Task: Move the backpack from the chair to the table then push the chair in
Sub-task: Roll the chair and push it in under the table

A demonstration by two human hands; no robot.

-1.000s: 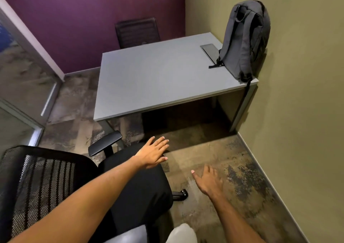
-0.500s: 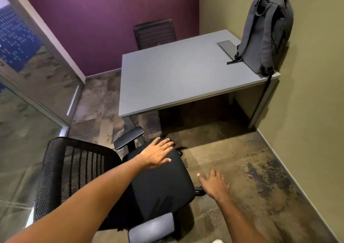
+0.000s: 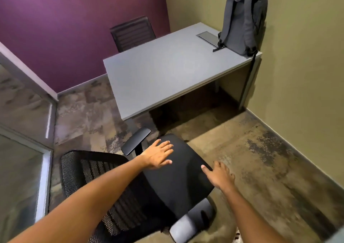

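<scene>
**Backpack parked, chair waiting for its push**

Head view: the grey backpack (image 3: 243, 19) is standing upright on the far right corner of the table (image 3: 167, 75), leaning on the wall. The chair (image 3: 178, 174) is sitting well apart from the table, turned partly sideways. The left hand (image 3: 158, 155) is lying flat and spread over the seat, gripping nothing; the right hand (image 3: 220, 175) is hanging open at the seat's edge, empty. Swivelling the seat square first, then pushing evenly, should keep the armrest (image 3: 136, 141) clear of the tabletop.
</scene>
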